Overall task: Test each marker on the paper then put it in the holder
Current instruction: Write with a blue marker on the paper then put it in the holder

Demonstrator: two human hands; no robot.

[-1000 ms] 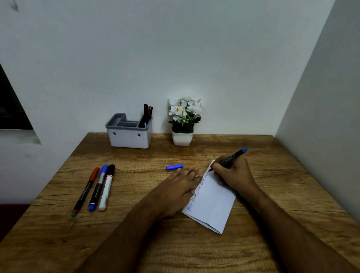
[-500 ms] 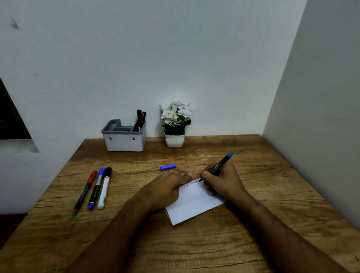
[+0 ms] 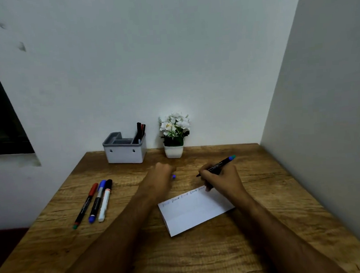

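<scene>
At the desk, mid-test: I see the main risk w/ the uncapped tip. The right hand (image 3: 221,179) holds the black marker (image 3: 216,166) nib-down just past the far edge of the paper (image 3: 196,209), so a slip could streak the wooden table (image 3: 204,258) or smear the fresh scribbles along that edge. Second risk: the blue cap (image 3: 173,176) lies loose by the left hand (image 3: 162,172) and could roll off if nudged; nothing pins the sheet now, so it may skid. Right hand: fingers curled round the marker barrel. Left hand: knuckles bent over the cap, but I can't tell whether it grips or only touches it. Three markers (image 3: 94,203) wait at left, well apart from the holder (image 3: 125,153) at the back wall, which already has some in it.
</scene>
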